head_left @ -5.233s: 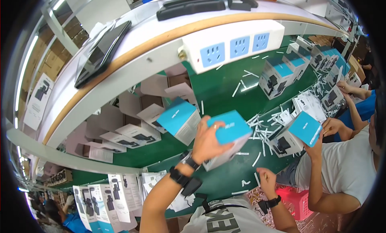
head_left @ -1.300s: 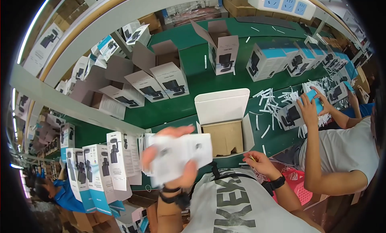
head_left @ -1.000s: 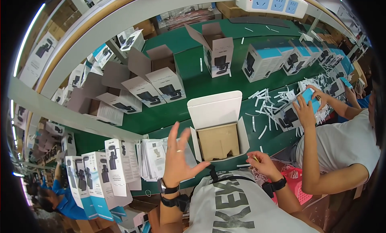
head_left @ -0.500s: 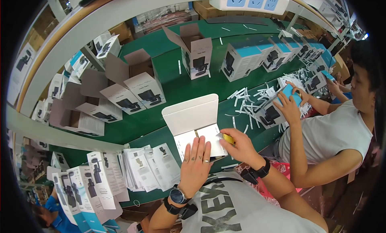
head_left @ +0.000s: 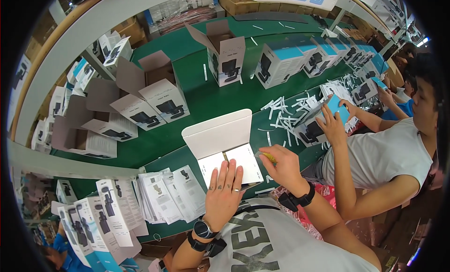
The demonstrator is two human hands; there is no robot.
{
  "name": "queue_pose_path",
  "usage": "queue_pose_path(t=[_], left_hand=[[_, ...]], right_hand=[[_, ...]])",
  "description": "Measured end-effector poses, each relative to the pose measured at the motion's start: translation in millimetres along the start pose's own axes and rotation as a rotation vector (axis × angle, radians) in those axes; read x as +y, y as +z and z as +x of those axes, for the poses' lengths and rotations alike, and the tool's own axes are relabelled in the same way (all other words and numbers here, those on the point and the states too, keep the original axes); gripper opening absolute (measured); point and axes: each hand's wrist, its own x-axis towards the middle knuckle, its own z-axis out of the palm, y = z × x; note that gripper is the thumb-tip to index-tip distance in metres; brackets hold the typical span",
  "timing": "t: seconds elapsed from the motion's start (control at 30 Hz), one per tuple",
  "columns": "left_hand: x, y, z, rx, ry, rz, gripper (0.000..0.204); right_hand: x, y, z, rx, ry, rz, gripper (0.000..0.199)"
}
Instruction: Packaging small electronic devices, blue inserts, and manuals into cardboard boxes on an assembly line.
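Observation:
In front of me stands a carton with its white lid (head_left: 219,133) tipped back. Two white flaps (head_left: 243,162) cover its top, with a narrow brownish gap between them. My left hand (head_left: 224,190) lies flat across the flaps near the close edge, fingers stretched out, a ring on one of them. A yellow utility knife (head_left: 269,157) is gripped in my right hand (head_left: 285,168), just right of the carton. Its blade end points left toward the flap's edge, and the fingers partly cover its handle.
Left of the carton lies a pile of printed leaflets (head_left: 171,192). Open printed boxes (head_left: 164,105) stand beyond, with another open box (head_left: 226,58) farther back. Paper strips (head_left: 283,117) litter the green table (head_left: 206,101). At right, a co-worker's hands hold a blue-topped box (head_left: 338,110).
My right hand has shifted slightly right and up with the utility knife, away from the flaps' edge. My left hand stays pressed on the carton. The whole view has moved a little.

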Motion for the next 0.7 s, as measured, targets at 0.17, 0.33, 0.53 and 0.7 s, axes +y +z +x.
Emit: queue_pose_path(t=[0.17,0.33,0.53,0.7], left_hand=[[-1,1,-1,0.001,-0.003,0.003,0.088],[-5,3,-3,-0.008,-0.001,0.014,0.088],[-21,2,-14,0.006,0.015,-0.008,0.088],[-31,3,-27,0.051,0.018,0.021,0.088]], right_hand=[[0,7,-3,0.019,0.013,0.038,0.016],[-4,24,-7,0.053,0.015,0.137,0.018],[3,10,-63,-0.053,0.301,0.651,0.022],[55,-10,-106,-0.616,0.143,-0.414,0.024]])
